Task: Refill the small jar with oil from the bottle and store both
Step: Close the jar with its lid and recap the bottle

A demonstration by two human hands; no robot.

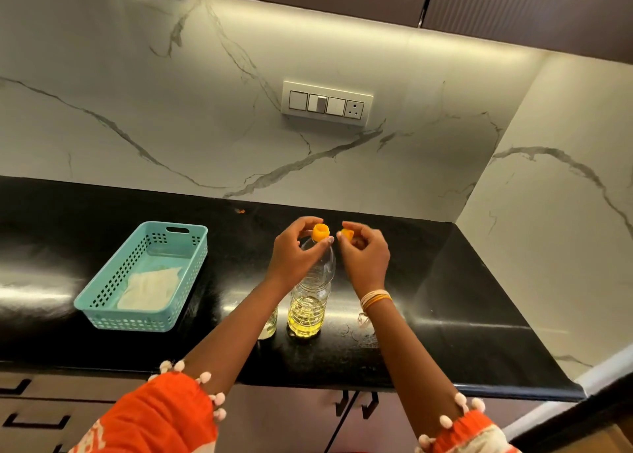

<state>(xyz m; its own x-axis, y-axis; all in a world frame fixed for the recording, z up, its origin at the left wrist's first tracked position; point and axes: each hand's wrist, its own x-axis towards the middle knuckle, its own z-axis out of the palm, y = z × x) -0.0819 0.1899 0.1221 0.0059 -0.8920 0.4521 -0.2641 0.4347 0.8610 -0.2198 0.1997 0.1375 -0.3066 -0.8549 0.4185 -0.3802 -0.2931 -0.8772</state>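
A clear plastic oil bottle [310,301] stands upright on the black counter [462,298], holding yellow oil in its lower third. My left hand [296,252] grips its neck just under the orange spout [320,232]. My right hand [366,253] pinches a small orange cap [347,234] just right of the spout, apart from it. The small jar [269,325] stands left of the bottle, mostly hidden behind my left forearm; only a sliver with yellowish oil shows.
A teal perforated plastic basket [102,296] with a white cloth [150,288] inside sits at the left of the counter. A switch panel [327,104] hangs on the marble wall. Drawers and cabinet doors lie below the counter's front edge.
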